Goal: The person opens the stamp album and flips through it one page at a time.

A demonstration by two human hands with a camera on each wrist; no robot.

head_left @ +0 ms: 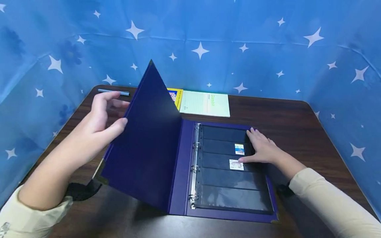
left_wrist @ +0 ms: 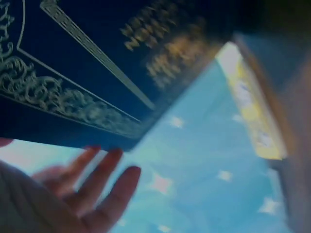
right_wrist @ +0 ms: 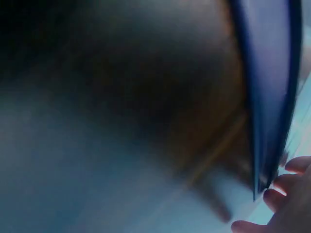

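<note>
A purple ring binder (head_left: 178,158) with metal corners stands partly opened on the table. My left hand (head_left: 101,115) is at the outer edge of its raised front cover (head_left: 148,138), thumb and fingertips touching that edge, the fingers spread. In the left wrist view the cover's outer face (left_wrist: 63,63) shows silvery scrollwork and gold lettering, blurred. My right hand (head_left: 263,147) rests on the right side of the black pocket page (head_left: 232,181), its thumb beside the lower stamp (head_left: 236,164) and its fingers at the page's edge. Another stamp (head_left: 239,149) sits one pocket higher.
Behind the binder lie a pale green notepad (head_left: 205,104) and a yellow-and-blue item (head_left: 178,97), partly hidden by the cover. A light blue pen (head_left: 113,92) lies at the back left. A blue star-patterned curtain (head_left: 190,43) surrounds the dark wooden table (head_left: 291,122).
</note>
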